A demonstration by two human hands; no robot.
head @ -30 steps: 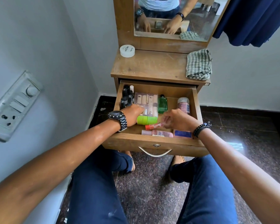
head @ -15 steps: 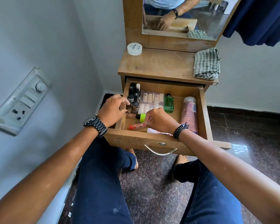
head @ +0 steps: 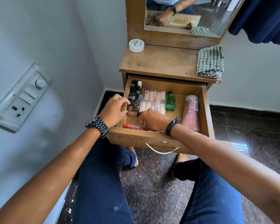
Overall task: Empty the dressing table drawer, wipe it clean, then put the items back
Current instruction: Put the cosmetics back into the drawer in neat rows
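- Two hands are at the open drawer (head: 205,109) of the dressing table (head: 160,62), which still holds its items.
- Left hand (head: 115,110) sits at the drawer's left wall, fingers curled loosely by the dark small bottles (head: 135,96); whether it pinches anything, I cannot tell.
- Right hand (head: 152,120) is inside the front of the drawer, fingers bent downward, touching a red-capped tube (head: 132,126); its grip is hidden.
- Behind it lie a clear pack of pale tubes (head: 153,101), a green bottle (head: 170,102) and a pink tube (head: 191,112).
- On the tabletop sit a white round tin (head: 136,45) and a checked cloth (head: 210,62).
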